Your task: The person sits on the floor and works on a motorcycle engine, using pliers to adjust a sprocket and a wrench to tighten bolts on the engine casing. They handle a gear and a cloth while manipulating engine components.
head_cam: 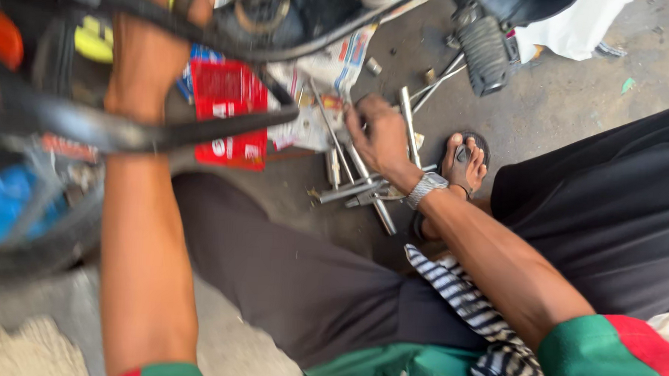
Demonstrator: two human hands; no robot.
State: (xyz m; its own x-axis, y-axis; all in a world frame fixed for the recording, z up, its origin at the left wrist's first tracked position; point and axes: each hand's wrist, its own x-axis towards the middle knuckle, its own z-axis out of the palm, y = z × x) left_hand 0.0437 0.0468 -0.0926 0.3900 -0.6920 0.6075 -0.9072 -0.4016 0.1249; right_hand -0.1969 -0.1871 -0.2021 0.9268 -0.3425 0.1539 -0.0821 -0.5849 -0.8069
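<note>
A heap of long silver metal rods and wrenches (361,183) lies on the grey concrete floor (579,93), just in front of the person's sandalled foot (463,165). The right hand (378,133) reaches down into this heap, fingers curled around the upper end of one thin rod; the wrist above it wears a silver metal watch (427,188). Whether the grip is fully closed on the rod cannot be told through the blur.

The left hand (149,52) is raised into the dark frame of a motorcycle (126,130) at the upper left, its fingers hidden among black tubes, so whether they are spread or pressed together cannot be told.

Beside the tools lie a flat red printed packet (229,112) and crumpled newspaper sheets (324,75). A black ribbed rubber footpeg (485,55) juts out above them, near a white cloth (574,29). A black-and-white striped cloth (465,303) drapes across the person's lap, over dark trousers (300,277).
</note>
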